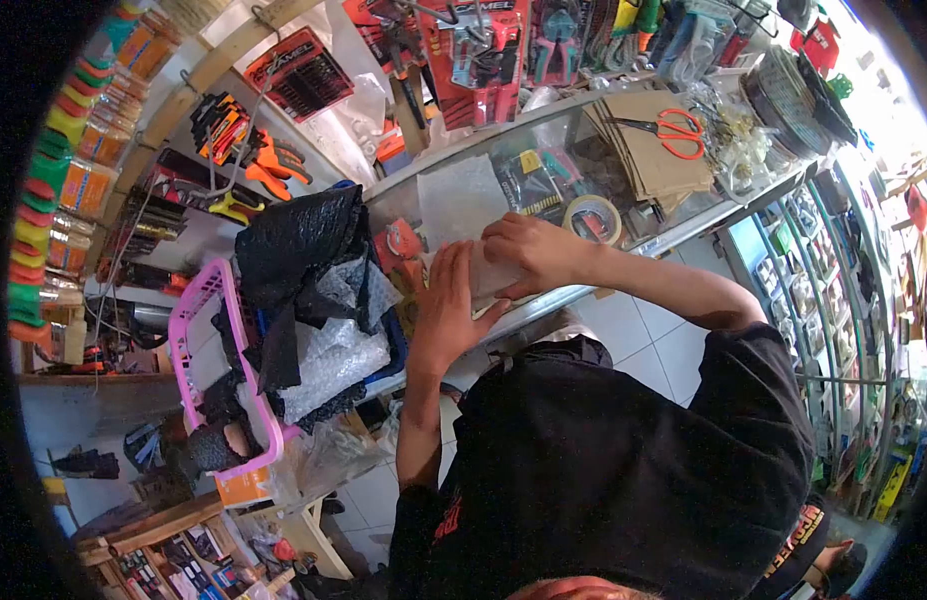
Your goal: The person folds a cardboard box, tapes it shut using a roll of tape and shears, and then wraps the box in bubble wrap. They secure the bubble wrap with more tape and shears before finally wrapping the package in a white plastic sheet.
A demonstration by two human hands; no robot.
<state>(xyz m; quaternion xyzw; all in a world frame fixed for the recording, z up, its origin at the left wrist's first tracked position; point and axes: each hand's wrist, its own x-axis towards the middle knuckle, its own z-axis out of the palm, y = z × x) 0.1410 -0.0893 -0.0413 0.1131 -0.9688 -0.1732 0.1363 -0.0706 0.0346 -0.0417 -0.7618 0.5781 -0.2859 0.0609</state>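
Observation:
A small pale package [493, 278], wrapped in whitish translucent material, lies between my hands at the counter's near edge. My left hand [449, 305] presses along its left side with fingers extended together and the thumb across the near end. From above and the right, my right hand [538, 252] grips it with curled fingers. What is inside the wrapping cannot be made out. Just beyond lies a flat whitish sheet [458, 195]. A tape roll [615, 228] rests right of my right hand. Left of my left hand sits a red tape dispenser [395, 240].
Orange-handled scissors [680, 135] lie on brown cardboard sheets [673, 178] on the glass counter [698, 208]. A pink basket [273, 425] with black and clear bubble wrap [338, 360] stands at left. Packaged tools [473, 60] hang beyond the counter. Shelves [833, 310] line the right.

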